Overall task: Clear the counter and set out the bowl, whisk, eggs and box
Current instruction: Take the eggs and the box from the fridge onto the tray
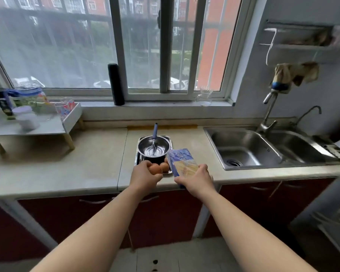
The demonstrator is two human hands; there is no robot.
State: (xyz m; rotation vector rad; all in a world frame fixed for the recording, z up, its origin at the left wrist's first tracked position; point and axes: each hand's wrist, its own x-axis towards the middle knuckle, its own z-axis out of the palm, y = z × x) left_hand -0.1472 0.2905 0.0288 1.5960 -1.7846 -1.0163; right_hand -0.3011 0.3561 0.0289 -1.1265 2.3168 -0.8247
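Roughly midway I'd say: bowl [153, 147] and whisk [154, 141] sit on the tray [168, 138], left hand [144, 174] grips an egg [155, 169], right hand [196, 178] clutches the box [182, 160], neither unloaded yet

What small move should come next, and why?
Probably set the box down on the counter right of the tray: the right hand holds it tilted over the tray's edge, while the left hand grips an egg.

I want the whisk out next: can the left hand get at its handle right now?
Likely not yet: the left hand grips an egg, though the whisk handle juts clear of the bowl.
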